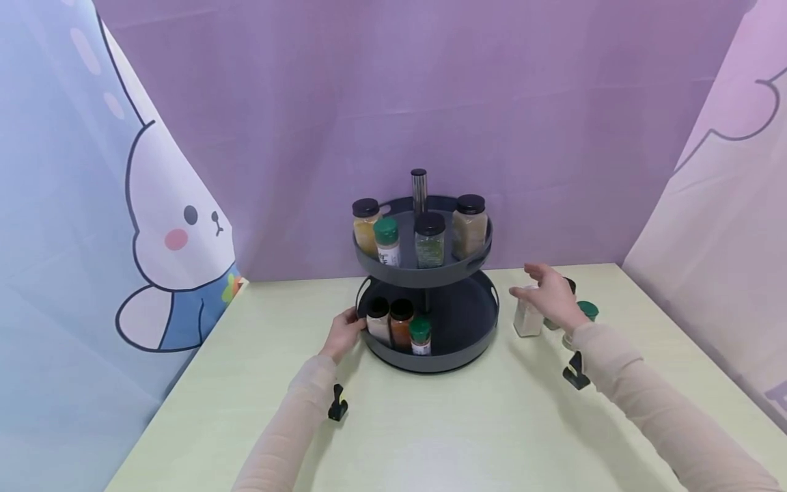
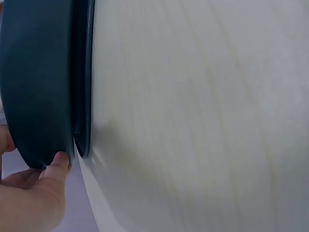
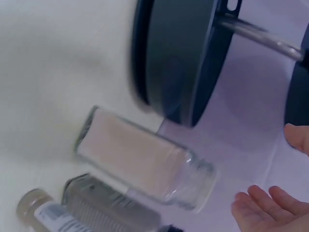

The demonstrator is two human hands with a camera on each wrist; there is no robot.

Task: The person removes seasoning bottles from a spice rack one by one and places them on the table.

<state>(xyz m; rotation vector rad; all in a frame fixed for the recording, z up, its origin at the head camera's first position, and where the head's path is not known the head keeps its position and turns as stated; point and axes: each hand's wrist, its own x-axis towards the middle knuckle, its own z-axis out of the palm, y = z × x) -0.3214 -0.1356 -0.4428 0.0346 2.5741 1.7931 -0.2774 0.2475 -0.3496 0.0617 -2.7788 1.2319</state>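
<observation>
A dark grey two-tier round spice rack (image 1: pixel 424 361) stands on the table. My left hand (image 1: pixel 344 336) grips the left side of its lower tray; in the left wrist view the fingers (image 2: pixel 59 162) lie against the tray's wall. My right hand (image 1: pixel 549 298) is spread above a square glass jar (image 1: pixel 527 321) of pale powder, right of the rack. The right wrist view shows this jar (image 3: pixel 135 153) apart from the fingertips (image 3: pixel 258 195), its top clear. Beside it, partly hidden by the hand, stand a black-lidded jar (image 1: pixel 571 284) and a green-capped bottle (image 1: pixel 588 311).
On the upper tray (image 1: pixel 424 276) are three black-lidded jars and a green-capped bottle (image 1: pixel 387 240). The lower tray's left front holds a white-filled jar (image 1: pixel 378 321), a reddish-orange one (image 1: pixel 402 324) and a small green-capped bottle (image 1: pixel 421 335). A purple cloth (image 1: pixel 295 137) hangs behind the table.
</observation>
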